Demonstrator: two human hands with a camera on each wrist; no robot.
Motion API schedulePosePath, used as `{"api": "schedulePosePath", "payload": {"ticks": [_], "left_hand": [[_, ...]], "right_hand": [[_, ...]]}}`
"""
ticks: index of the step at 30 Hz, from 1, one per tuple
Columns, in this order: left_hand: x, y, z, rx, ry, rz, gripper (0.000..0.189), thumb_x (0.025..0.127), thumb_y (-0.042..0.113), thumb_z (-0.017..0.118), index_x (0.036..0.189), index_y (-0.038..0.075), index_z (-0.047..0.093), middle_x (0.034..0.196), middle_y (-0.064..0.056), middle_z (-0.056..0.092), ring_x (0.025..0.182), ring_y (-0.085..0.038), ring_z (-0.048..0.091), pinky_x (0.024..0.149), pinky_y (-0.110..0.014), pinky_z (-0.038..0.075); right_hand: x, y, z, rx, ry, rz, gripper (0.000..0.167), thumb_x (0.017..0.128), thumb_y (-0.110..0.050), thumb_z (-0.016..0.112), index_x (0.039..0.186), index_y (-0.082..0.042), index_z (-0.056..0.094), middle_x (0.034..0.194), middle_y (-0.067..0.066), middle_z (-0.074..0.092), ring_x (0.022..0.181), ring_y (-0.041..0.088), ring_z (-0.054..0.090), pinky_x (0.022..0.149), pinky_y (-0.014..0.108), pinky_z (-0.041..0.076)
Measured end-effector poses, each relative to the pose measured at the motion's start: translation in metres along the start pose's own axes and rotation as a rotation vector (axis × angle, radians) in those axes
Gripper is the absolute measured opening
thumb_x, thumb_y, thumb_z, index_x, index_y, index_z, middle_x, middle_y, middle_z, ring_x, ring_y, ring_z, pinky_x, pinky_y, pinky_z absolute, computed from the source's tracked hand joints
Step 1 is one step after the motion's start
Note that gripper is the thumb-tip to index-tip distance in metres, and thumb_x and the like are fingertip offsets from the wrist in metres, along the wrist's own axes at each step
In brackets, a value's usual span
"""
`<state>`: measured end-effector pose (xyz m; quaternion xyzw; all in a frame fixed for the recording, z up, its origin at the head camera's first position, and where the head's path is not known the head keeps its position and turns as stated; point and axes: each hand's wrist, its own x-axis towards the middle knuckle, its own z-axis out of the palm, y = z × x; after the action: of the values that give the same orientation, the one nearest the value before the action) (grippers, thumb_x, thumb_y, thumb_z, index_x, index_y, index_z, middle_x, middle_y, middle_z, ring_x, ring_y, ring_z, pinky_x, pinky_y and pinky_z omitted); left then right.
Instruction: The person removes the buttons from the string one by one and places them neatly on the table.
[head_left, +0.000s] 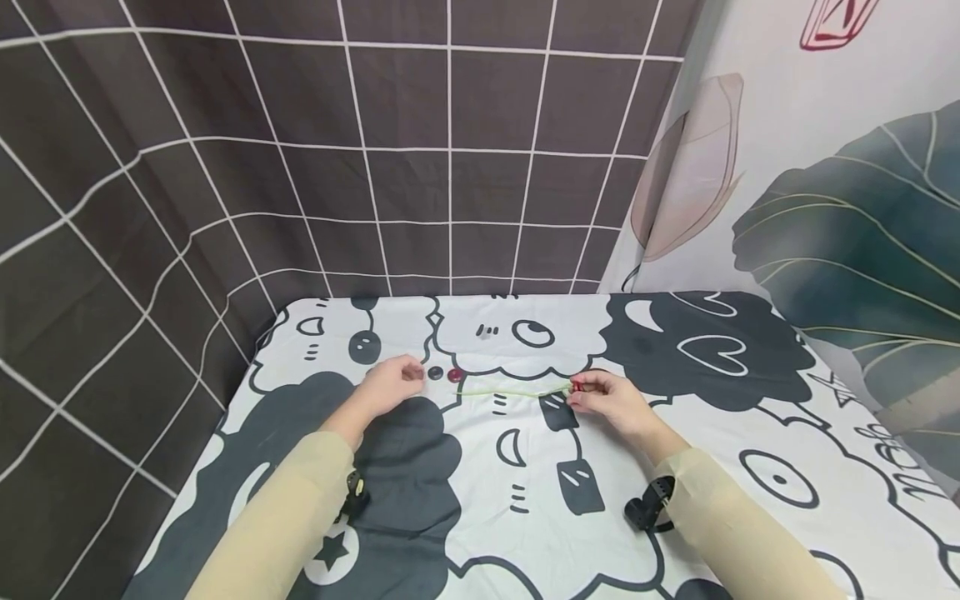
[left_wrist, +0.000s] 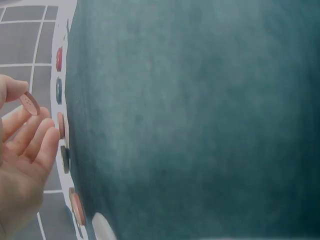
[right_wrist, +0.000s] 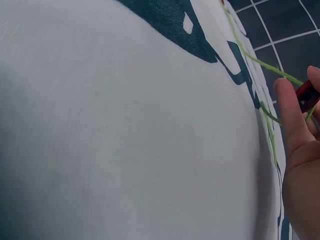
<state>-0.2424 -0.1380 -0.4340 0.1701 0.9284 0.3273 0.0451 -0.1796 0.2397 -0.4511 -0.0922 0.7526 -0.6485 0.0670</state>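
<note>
My left hand (head_left: 388,385) pinches a pinkish round button (left_wrist: 30,103) between thumb and fingertip, its small holes showing in the left wrist view. Beyond its fingers several buttons stretch out in a row, among them a red button (left_wrist: 59,60), a dark button (left_wrist: 59,91) and a pinkish button (left_wrist: 77,206). On the right, my right hand (head_left: 609,402) holds a red button (right_wrist: 307,96) between thumb and fingers. A thin green cord (head_left: 510,393) runs from that button leftward over the cloth; part of it loops by the fingers in the right wrist view.
A white cloth (head_left: 480,467) with dark cartoon shapes covers the surface. Behind it and at the left hangs a dark grid-patterned curtain (head_left: 487,187). A leaf-patterned hanging (head_left: 847,225) borders the right side. Wrist cameras sit at both sleeves.
</note>
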Motion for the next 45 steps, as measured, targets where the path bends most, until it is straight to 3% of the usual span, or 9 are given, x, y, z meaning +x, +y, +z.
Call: {"api": "schedulePosePath", "payload": {"ticks": [12,20,30,37,45], "left_hand": [[0.000,-0.005,-0.004,0.018,0.003,-0.029,0.027,0.083,0.023,0.065,0.104,0.007,0.067,0.096,-0.006,0.060,0.092,-0.024,0.058,0.085,-0.041,0.047],[-0.002,-0.009,-0.008,0.004,0.026,-0.029,0.023,0.083,0.020,0.064,0.103,0.010,0.067,0.096,-0.005,0.065,0.092,-0.024,0.059,0.083,-0.043,0.047],[-0.005,-0.010,-0.014,0.021,0.017,-0.109,0.028,0.084,0.024,0.062,0.103,0.004,0.061,0.093,-0.007,0.062,0.085,-0.023,0.057,0.080,-0.041,0.048],[-0.006,-0.012,-0.015,0.050,0.016,-0.091,0.022,0.085,0.024,0.060,0.097,0.006,0.064,0.092,-0.006,0.063,0.088,-0.023,0.059,0.080,-0.041,0.048],[-0.012,-0.016,-0.020,0.042,0.024,-0.103,0.025,0.087,0.026,0.060,0.100,0.005,0.064,0.097,-0.009,0.059,0.090,-0.025,0.057,0.081,-0.042,0.047]], "right_hand": [[0.001,0.003,0.000,-0.005,0.015,0.013,0.037,0.087,0.003,0.059,0.116,0.021,0.046,0.099,0.026,0.061,0.083,0.014,0.066,0.078,0.030,0.053],[0.001,0.003,-0.001,-0.018,0.018,0.026,0.037,0.086,0.002,0.060,0.116,0.020,0.047,0.098,0.023,0.062,0.084,0.018,0.067,0.078,0.031,0.053],[0.001,0.002,0.000,-0.022,0.018,0.037,0.038,0.086,0.001,0.061,0.116,0.020,0.047,0.097,0.021,0.062,0.084,0.016,0.067,0.078,0.030,0.053],[0.000,0.003,0.000,-0.015,0.026,0.046,0.039,0.086,0.001,0.061,0.117,0.020,0.047,0.101,0.028,0.060,0.085,0.017,0.067,0.078,0.030,0.053],[-0.002,0.001,0.000,-0.023,0.034,0.056,0.040,0.086,0.000,0.063,0.117,0.019,0.048,0.101,0.026,0.061,0.086,0.019,0.067,0.079,0.030,0.053]]}}
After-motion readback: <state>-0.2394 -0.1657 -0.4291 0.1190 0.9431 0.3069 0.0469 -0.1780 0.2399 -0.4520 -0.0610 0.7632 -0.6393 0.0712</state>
